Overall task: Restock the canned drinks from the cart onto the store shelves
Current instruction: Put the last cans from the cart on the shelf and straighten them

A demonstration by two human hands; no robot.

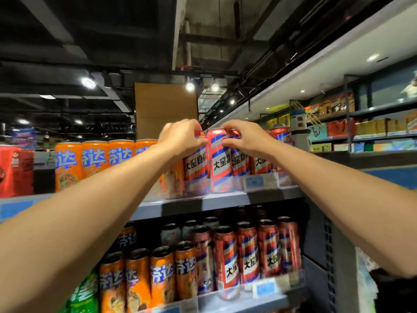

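Observation:
Both arms reach up to the top shelf point(225, 199). My left hand point(180, 138) grips the top of a red can with blue and white stripes point(195, 170). My right hand point(246, 138) grips the top of another such can point(239, 164). Between the two stands a third striped red can point(220, 163), untouched, at the shelf's front. More striped red cans point(261, 164) stand to the right. The cart is out of view.
Orange cans point(94, 159) fill the top shelf to the left, with red cans point(11, 170) beyond. The lower shelf point(237, 300) holds orange, striped red and green cans. A cardboard box point(164, 109) stands behind. Other shelving runs at the right.

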